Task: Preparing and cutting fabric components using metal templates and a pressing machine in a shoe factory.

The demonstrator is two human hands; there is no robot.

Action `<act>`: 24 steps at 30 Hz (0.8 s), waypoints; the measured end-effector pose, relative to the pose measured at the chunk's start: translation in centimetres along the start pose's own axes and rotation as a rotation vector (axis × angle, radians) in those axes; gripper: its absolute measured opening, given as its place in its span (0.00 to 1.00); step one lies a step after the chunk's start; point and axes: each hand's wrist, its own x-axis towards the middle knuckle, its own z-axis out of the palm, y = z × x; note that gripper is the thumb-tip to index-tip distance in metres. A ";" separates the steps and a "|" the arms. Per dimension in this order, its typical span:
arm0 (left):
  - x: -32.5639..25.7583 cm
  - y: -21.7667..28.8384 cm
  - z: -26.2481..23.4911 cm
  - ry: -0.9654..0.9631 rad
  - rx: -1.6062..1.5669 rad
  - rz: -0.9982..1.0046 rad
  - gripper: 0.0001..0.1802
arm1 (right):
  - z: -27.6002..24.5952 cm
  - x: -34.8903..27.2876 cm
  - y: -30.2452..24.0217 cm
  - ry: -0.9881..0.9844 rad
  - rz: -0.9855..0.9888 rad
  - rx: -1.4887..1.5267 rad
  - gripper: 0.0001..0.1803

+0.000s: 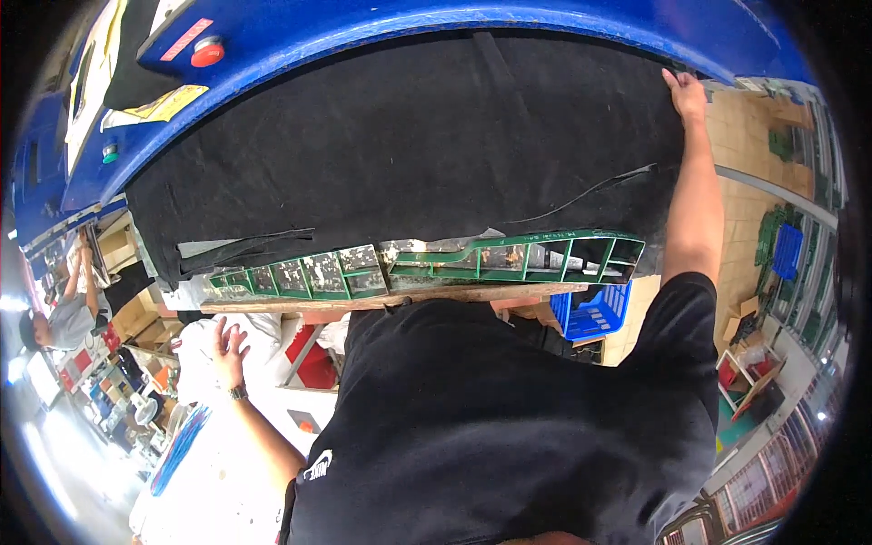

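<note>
the black sheet (409, 136) lies spread over the table (415, 247), its far edge along the curved blue machine (436, 20). the right hand (688, 95) is at its far right corner, digits bent in; whether that grip actually pinches the sheet, i cannot tell. the left hand (230, 352) hangs splayed near the white cloth (193, 354), its grip holding nothing. a tug from the right alone could skew or crease the sheet, since no hand steadies its left side. the curved slit (590, 191) could tear further under strain, or the front edge could snag on the green cutting dies (527, 259) and shove one past the wooden strip (272, 304).
</note>
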 end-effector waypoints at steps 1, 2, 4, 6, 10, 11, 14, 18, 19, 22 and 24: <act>0.3 0.5 0.2 0.005 0.010 -0.001 0.30 | 0.1 -0.6 1.3 -0.008 0.004 0.006 0.34; 0.7 1.1 0.5 0.000 0.044 0.028 0.30 | -0.1 -1.4 2.9 0.058 0.022 -0.030 0.34; 1.3 2.2 1.5 -0.005 0.098 0.087 0.29 | -0.8 -3.6 6.5 0.176 0.106 -0.073 0.33; 1.3 4.1 2.6 -0.032 0.124 0.117 0.28 | -0.8 -7.4 10.2 0.227 0.191 -0.051 0.31; 1.9 6.2 4.5 -0.097 0.144 0.153 0.27 | -0.5 -11.9 11.7 0.309 0.259 0.051 0.26; 2.1 6.3 5.0 -0.129 0.115 0.168 0.27 | -0.3 -11.9 11.4 0.307 0.263 0.054 0.26; 3.6 6.9 6.2 -0.202 0.191 0.203 0.26 | -0.8 -10.2 10.4 0.344 0.240 0.015 0.25; 3.9 7.8 6.7 -0.288 0.214 0.297 0.26 | -2.7 -8.0 9.2 0.133 0.224 -0.081 0.23; 3.6 8.0 6.7 -0.295 0.225 0.341 0.26 | -3.0 -8.5 8.8 0.133 0.223 -0.082 0.23; 3.2 7.6 6.5 -0.266 0.234 0.330 0.26 | -4.2 -11.0 6.3 0.223 0.252 -0.185 0.21; 3.2 5.2 5.5 -0.249 0.222 0.315 0.27 | -4.9 -13.8 1.6 0.401 -0.143 -0.039 0.20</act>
